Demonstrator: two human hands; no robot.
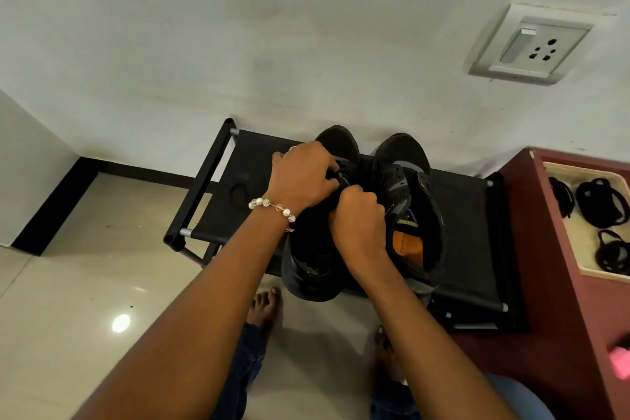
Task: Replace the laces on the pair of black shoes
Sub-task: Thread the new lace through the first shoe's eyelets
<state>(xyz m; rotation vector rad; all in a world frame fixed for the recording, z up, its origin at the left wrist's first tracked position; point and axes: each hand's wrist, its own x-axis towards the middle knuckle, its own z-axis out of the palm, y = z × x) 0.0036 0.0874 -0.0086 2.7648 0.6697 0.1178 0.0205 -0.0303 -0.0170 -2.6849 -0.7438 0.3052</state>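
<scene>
**Both hands working at the left black shoe on the rack**

I look down from the head camera at a low black shoe rack standing against a pale wall. Two black shoes sit side by side on its fabric top, toes toward the wall. The right shoe lies untouched, its orange insole showing. My left hand, with a beaded bracelet at the wrist, curls its fingers over the lacing area of the left shoe. My right hand is closed in a fist just beside it, at the same shoe's tongue. Both seem to pinch something dark there, but I cannot tell whether it is a lace or the tongue.

To the right stands a dark red cabinet holding a cream tray with coiled black laces. A wall socket sits above. Bare feet stand on the glossy tiled floor below.
</scene>
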